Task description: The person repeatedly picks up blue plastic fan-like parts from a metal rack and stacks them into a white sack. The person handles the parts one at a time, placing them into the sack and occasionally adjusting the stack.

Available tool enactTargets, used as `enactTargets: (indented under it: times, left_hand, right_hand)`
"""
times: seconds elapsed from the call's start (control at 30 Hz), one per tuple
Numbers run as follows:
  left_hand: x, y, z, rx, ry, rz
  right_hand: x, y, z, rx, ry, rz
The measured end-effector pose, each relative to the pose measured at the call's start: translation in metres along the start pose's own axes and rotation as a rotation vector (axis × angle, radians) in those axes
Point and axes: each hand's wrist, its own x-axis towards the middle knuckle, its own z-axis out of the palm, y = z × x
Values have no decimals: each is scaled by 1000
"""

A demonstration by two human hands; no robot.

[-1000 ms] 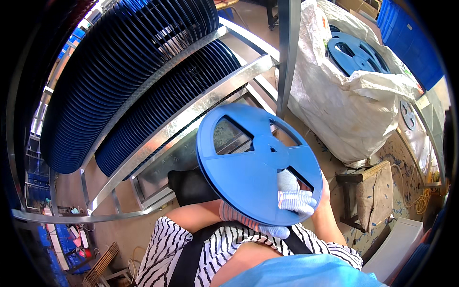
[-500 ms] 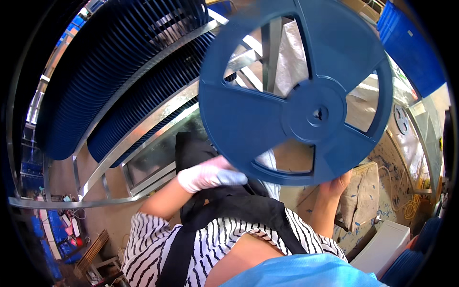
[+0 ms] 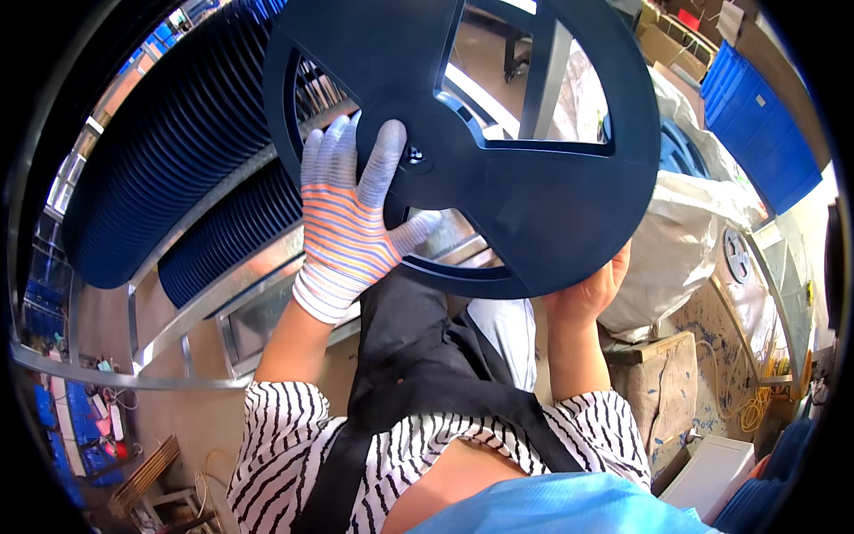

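A large dark blue plastic reel [image 3: 565,209] with cut-out windows and a round hub is held up in front of me, its face tilted toward me. Spread across its left part near the hub is my left hand [image 3: 349,214], in a white glove with orange and grey stripes. Those fingers are stretched apart over the face and a window, not closed round anything. My bare right hand [image 3: 587,289] grips the reel's lower right rim from underneath; part of its fingers is hidden behind the reel.
To the left, rows of dark blue reels [image 3: 160,169] stand packed on a metal rack [image 3: 209,289]. A white sack [image 3: 672,254] and a blue crate [image 3: 756,125] are at the right. Nearer stand a cloth-covered seat [image 3: 658,383] and a white box [image 3: 712,476].
The reel has shifted left and up and turned. My left hand has risen from below the rim onto the reel's face, fingers spreading. My right hand has moved slightly left and up, keeping its grip.
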Motion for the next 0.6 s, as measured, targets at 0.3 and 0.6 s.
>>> enactTargets:
  times: [0.3,0.6]
  left_hand:
    - [16,-49,-8,-64,38,-52]
    - [-46,-157,-12,250,181,95]
  right_hand:
    - [31,30,21,63,-133,115]
    - [125,118,63,-245,-279,9]
